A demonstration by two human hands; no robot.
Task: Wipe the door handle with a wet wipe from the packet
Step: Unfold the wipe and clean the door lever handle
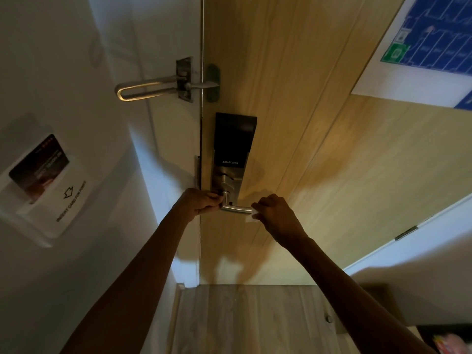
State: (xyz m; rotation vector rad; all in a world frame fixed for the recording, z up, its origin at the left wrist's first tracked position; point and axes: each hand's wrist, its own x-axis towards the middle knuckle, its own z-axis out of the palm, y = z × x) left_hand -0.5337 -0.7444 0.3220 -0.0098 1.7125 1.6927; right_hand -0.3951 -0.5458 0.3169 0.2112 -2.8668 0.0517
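On the wooden door (293, 111), a black lock plate (233, 141) reads "SMART LOCK" above the metal door handle (236, 208). On the white wall to the left, a card holder (40, 200) marked "INSERT CARD FOR POWER" holds a dark key card (38, 166). The left hand (203, 201) is curled closed around the handle's pivot end. The right hand (277, 215) pinches a white wet wipe (252, 214) against the lever's free tip.

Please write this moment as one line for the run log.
step: wiping | right hand: wet wipe at door handle tip | left hand: grips handle base | door: closed
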